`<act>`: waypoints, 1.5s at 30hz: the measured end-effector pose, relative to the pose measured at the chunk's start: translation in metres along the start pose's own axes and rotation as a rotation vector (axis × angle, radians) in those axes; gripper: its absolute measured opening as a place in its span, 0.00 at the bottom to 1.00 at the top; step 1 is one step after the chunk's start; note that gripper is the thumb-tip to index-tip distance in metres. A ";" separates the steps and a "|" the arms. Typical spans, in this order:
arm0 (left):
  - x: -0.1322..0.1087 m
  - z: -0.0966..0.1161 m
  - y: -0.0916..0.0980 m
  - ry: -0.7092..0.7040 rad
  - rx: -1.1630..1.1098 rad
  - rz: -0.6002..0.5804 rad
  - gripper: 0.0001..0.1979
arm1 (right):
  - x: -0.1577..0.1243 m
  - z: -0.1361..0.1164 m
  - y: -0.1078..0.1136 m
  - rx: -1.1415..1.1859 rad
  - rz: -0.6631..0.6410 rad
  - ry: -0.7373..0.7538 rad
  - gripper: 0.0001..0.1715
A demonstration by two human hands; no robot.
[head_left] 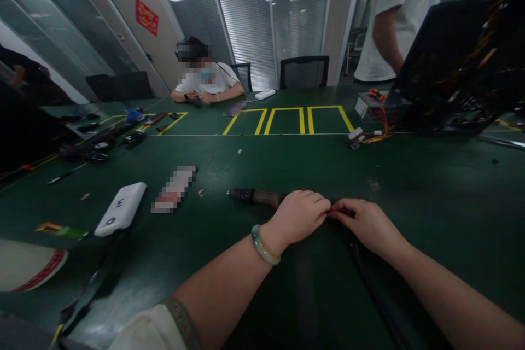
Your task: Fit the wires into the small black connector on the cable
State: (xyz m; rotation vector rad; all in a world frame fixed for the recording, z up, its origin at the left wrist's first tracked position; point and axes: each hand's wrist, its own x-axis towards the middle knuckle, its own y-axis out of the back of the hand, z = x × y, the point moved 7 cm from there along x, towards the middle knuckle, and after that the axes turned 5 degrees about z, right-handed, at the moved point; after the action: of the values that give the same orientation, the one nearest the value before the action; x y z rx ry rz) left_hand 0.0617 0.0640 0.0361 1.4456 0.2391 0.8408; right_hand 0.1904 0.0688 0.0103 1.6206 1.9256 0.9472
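Observation:
A dark power drill lies on its side on the green table, chuck pointing left. My left hand, with a jade bangle on the wrist, is closed over the drill's rear part. My right hand meets it from the right, fingertips pinched on something small and reddish between the two hands; I cannot make out what it is. A dark strap or cable runs from under my right hand toward me.
A white device and a blurred card lie to the left. An open computer case with loose wires stands at the far right. One person sits across the table; another stands behind the case. Tools clutter the far left.

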 end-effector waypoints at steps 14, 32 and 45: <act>0.000 -0.001 0.001 0.002 0.036 -0.035 0.05 | -0.003 0.005 -0.004 0.008 -0.019 -0.075 0.08; 0.000 -0.005 0.002 0.056 -0.033 -0.035 0.06 | -0.009 0.006 -0.005 -0.066 -0.053 -0.067 0.10; -0.001 -0.012 0.003 0.072 -0.082 0.006 0.05 | -0.004 0.016 -0.011 0.071 -0.091 -0.127 0.13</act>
State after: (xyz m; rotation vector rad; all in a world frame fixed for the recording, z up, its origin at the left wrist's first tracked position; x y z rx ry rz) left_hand 0.0525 0.0721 0.0363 1.3420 0.2522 0.8985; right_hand 0.1956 0.0677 -0.0091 1.5777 1.9473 0.7293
